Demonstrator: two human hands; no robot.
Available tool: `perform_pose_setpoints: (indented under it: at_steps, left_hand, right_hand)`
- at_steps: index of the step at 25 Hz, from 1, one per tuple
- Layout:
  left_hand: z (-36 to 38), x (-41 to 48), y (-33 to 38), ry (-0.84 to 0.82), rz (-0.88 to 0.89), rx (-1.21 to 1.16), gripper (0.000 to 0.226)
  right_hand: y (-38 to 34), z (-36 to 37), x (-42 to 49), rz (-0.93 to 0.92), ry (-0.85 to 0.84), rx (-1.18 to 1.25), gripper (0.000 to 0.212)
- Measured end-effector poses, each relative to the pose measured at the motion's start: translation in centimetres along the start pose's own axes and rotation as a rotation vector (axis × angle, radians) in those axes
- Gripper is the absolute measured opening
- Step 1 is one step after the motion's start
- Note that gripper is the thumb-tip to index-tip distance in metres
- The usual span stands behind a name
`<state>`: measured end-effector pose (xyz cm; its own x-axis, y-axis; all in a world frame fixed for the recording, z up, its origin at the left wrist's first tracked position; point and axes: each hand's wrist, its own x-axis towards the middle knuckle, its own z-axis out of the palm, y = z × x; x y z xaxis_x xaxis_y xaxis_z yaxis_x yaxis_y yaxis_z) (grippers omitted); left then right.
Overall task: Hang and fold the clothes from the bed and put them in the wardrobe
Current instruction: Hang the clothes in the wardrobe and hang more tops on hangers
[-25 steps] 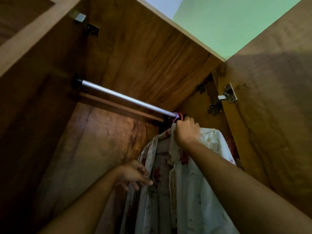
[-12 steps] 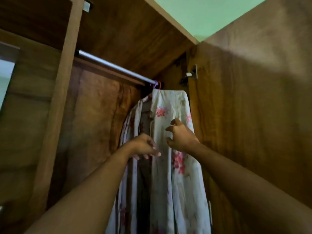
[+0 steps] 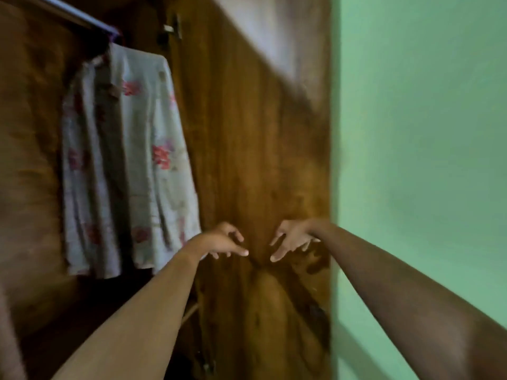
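Inside the wardrobe (image 3: 33,160) the floral shirt (image 3: 129,165) hangs from the rail (image 3: 68,12). My left hand (image 3: 222,242) and right hand (image 3: 293,239) hover empty, fingers loosely spread, before its door (image 3: 260,146).

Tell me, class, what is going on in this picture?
A person stands at an open wardrobe. A white floral shirt hangs from the rail inside. Neither hand holds it: the left hand and the right hand hover empty, fingers loosely spread, in front of the wooden door. A green wall lies to the right.
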<state>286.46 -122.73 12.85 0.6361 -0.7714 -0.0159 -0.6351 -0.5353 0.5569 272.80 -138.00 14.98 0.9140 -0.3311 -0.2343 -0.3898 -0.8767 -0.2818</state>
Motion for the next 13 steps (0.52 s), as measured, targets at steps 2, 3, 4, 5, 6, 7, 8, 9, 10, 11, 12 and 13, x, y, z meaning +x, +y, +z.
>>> perform_pose_setpoints:
  at_steps: [2, 3, 4, 5, 6, 7, 8, 9, 10, 11, 12, 13]
  left_hand:
    - [6.5, 0.3, 4.4, -0.149, 0.055, -0.009, 0.037]
    - [9.6, 0.3, 6.6, -0.206, 0.080, -0.020, 0.039]
    - [12.6, 0.3, 8.8, -0.254, 0.105, -0.038, 0.043]
    - [15.8, 0.1, 11.5, -0.311, 0.138, -0.060, 0.045]
    - [18.9, -0.3, 14.4, -0.364, 0.171, -0.084, 0.045]
    - [22.1, -0.8, 17.4, -0.412, 0.212, -0.105, 0.042]
    - [25.1, -1.5, 20.5, -0.456, 0.257, -0.126, 0.038]
    - [28.1, -2.4, 23.8, -0.504, 0.299, -0.154, 0.035]
    - [30.9, -3.4, 27.0, -0.555, 0.338, -0.185, 0.033]
    - [33.5, -4.4, 30.0, -0.600, 0.371, -0.215, 0.032]
    - [35.7, -5.3, 32.6, -0.636, 0.407, -0.232, 0.031]
    - [38.1, -6.3, 35.5, -0.672, 0.447, -0.245, 0.031]
  right_hand:
    - [6.5, 2.1, -4.1, 0.143, -0.104, 0.077, 0.054]
    - [9.6, 3.1, -6.2, 0.208, -0.137, 0.110, 0.051]
    - [12.3, 4.1, -8.4, 0.264, -0.152, 0.146, 0.049]
    - [15.3, 5.1, -11.1, 0.321, -0.146, 0.179, 0.046]
    - [18.3, 6.0, -14.0, 0.377, -0.136, 0.217, 0.045]
    - [21.2, 6.8, -17.0, 0.439, -0.122, 0.257, 0.046]
    - [24.1, 7.5, -20.1, 0.496, -0.104, 0.302, 0.047]
    - [26.8, 8.1, -23.4, 0.548, -0.086, 0.348, 0.049]
    - [29.6, 8.5, -26.8, 0.591, -0.067, 0.393, 0.051]
    - [32.0, 8.8, -30.0, 0.631, -0.044, 0.424, 0.052]
    - [34.0, 9.1, -33.2, 0.671, -0.009, 0.449, 0.052]
    - [36.2, 9.3, -36.8, 0.718, 0.033, 0.475, 0.051]
